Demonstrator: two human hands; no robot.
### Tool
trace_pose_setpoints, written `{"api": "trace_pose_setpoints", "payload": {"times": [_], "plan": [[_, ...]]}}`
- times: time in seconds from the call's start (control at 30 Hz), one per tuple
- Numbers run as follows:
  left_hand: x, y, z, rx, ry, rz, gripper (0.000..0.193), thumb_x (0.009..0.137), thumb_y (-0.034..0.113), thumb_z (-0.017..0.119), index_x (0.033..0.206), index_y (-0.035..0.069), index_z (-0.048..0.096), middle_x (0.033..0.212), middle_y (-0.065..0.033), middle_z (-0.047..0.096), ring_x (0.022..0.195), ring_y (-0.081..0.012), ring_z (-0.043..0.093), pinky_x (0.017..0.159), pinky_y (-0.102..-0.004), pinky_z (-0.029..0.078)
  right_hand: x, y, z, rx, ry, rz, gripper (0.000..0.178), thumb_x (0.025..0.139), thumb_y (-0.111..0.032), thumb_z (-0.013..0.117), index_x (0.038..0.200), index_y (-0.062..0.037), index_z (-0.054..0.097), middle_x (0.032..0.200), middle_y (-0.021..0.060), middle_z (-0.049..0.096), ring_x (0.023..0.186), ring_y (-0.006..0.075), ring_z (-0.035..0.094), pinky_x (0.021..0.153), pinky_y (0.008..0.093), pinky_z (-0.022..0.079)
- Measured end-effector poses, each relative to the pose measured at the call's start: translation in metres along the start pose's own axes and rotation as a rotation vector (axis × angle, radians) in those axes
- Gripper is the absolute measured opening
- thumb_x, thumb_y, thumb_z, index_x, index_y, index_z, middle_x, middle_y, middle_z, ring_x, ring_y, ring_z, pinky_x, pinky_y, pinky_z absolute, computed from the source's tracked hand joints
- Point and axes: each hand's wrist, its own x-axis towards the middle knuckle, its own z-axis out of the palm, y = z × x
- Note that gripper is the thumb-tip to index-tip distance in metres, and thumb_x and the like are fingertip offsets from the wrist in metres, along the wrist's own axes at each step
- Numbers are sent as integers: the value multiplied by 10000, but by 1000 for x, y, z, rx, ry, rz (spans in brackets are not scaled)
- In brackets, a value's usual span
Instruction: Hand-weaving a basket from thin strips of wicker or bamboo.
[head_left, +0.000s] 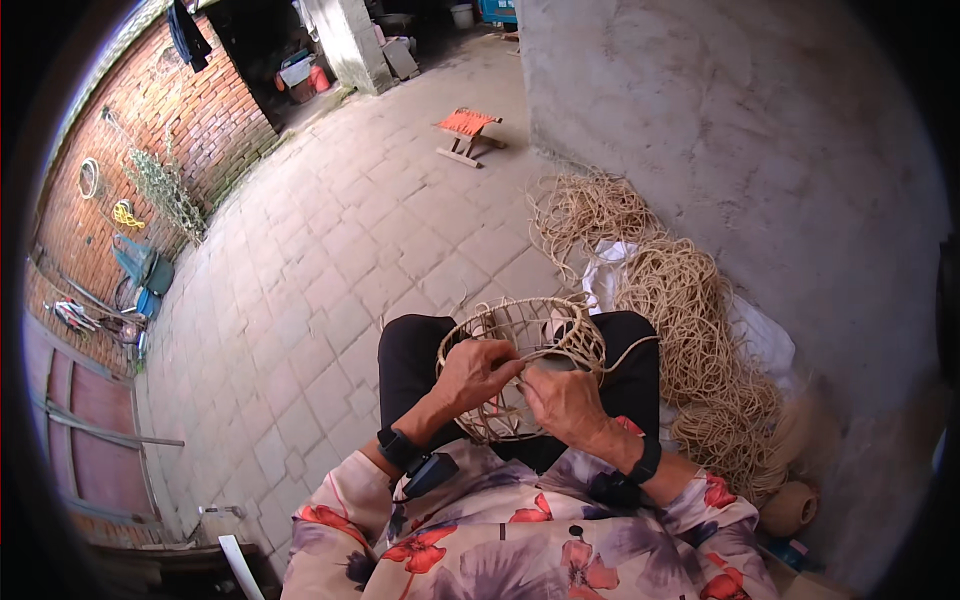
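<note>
An openwork basket (583, 342) of tan cord over a thin round frame rests on my lap between my knees. Its right side carries thick woven cord, while thin ribs with wide gaps span the far side. My left hand (478, 374) is closed, thumb and fingers pinching a strand of tan cord at the basket's near middle. Right beside it, my right hand (566, 402) is closed on the cord too, its fingertips partly hidden behind the knuckles. A loose cord end (632, 350) curves out over my right thigh.
Heaps of loose tan cord (690, 310) lie along the grey wall (740, 130) to my right, over white sacks (612, 268). A cord ball (788, 508) sits nearer me. Ahead on the paving (340, 260) stands an orange-topped folding stool (466, 124). A brick wall (150, 110) runs along the left.
</note>
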Motion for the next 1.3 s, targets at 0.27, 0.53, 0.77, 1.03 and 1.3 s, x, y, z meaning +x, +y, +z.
{"api": "trace_pose_setpoints", "payload": {"times": [0.27, 0.53, 0.77, 1.03, 1.3], "plan": [[0, -9, 12, -342, 115, -89, 165, 828, 151, 628, 888, -3, 624, 665, -101, 617, 595, -170, 589, 573, -305, 465, 4, 0, -1, 126, -22, 80, 170, 833, -187, 596, 743, -48, 556, 623, 158, 567, 602, 349, 597, 542, 442, 449], [-16, -8, 7, -115, 82, 108, 114, 852, 67, 616, 936, -11, 611, 803, -78, 639, 728, -121, 612, 672, -268, 504, 14, 26, 3, 404, -127, 271, 282, 831, -258, 568, 642, -51, 595, 586, 110, 598, 518, 268, 567, 507, 379, 417], [-16, -11, 15, 58, 227, 271, 161, 777, 26, 694, 910, -6, 608, 813, -117, 644, 735, -229, 648, 655, -307, 512, 25, 37, -15, 1095, -357, 543, 322, 855, -285, 585, 624, -60, 586, 575, -21, 516, 531, 70, 495, 472, 240, 348], [-13, -15, 18, 180, 282, 354, 139, 811, 93, 669, 879, 11, 579, 765, -131, 613, 702, -312, 619, 622, -372, 487, 32, 25, -89, 1359, -304, 695, 228, 916, -227, 518, 836, -33, 606, 755, 92, 640, 650, 159, 630, 589, 289, 523], [-6, -18, 4, -49, -1, 2, 293, 921, 308, 537, 866, 28, 602, 648, -99, 595, 634, -256, 618, 585, -362, 461, 22, 12, -209, 1576, -2, -216, 280, 946, -271, 449, 853, -37, 570, 755, 61, 566, 624, 173, 569, 553, 279, 495]]}}
